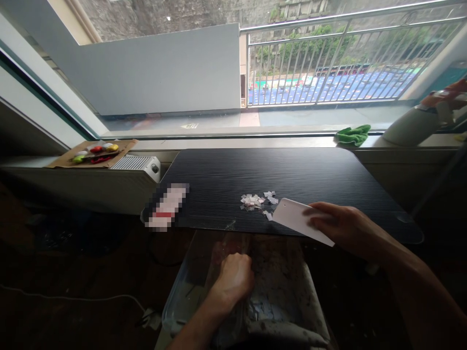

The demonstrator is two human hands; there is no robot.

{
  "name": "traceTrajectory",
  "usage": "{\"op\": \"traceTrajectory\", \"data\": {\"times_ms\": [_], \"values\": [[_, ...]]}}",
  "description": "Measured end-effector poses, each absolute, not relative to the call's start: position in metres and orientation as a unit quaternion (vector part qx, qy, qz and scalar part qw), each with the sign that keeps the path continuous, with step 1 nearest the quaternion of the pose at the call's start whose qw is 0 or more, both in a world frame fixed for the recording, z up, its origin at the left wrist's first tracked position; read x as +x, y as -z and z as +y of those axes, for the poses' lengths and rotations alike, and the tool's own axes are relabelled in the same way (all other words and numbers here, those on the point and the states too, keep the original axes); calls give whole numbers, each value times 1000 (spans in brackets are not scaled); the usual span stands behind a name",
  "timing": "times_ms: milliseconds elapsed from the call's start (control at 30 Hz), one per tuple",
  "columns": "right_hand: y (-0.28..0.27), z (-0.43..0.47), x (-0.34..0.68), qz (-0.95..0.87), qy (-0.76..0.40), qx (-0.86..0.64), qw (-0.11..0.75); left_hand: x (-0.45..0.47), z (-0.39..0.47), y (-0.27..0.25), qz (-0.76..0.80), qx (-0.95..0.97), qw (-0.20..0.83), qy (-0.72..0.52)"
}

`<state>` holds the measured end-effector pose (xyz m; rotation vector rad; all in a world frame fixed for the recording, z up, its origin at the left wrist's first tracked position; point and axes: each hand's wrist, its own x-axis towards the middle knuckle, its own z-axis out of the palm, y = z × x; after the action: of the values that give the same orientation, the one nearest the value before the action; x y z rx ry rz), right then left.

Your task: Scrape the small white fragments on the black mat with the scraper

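Note:
My right hand (330, 221) grips a flat white card (292, 218) with a small hole in one corner, over the front part of a dark wood-grain table (219, 170). Small white scraps (252, 201) lie in a pile on the tabletop, left of the card. A few loose pieces sit between that pile and the card's edge. My left hand (236, 274) is closed in a fist below the table's front edge, above a clear plastic bin (173, 301). What its fingers hold, if anything, is hidden.
A blurred-out rectangle (168, 206) lies at the table's left end. Beyond it stand a white radiator (136, 165) and a cardboard sheet (65, 158) with colourful small items. On the windowsill are a green cloth (353, 135) and a spray bottle (412, 126). A white cable (91, 297) crosses the floor.

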<state>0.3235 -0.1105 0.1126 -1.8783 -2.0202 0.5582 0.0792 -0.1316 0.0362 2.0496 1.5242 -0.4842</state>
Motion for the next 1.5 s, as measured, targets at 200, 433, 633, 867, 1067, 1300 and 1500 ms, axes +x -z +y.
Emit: {"op": "traceTrajectory", "data": {"times_ms": [200,433,633,867,1067,1300,1500], "values": [[-107,-107,326,-684,-197,-675,195,80,-132,-37,565,759,268,183],[-108,-109,323,-673,-206,-682,198,79,-132,-33,565,763,262,176],[-110,-115,330,-700,-240,-649,177,79,-132,-36,562,763,262,181],[-107,-116,329,-696,-253,-647,179,80,-132,-36,568,758,263,183],[-106,-113,332,-677,-268,-658,190,76,-132,-35,568,761,259,177],[-105,-117,327,-692,-317,-630,151,63,-125,-41,590,745,269,159],[-104,-126,331,-689,-278,-642,189,73,-128,-45,565,757,276,179]]}}
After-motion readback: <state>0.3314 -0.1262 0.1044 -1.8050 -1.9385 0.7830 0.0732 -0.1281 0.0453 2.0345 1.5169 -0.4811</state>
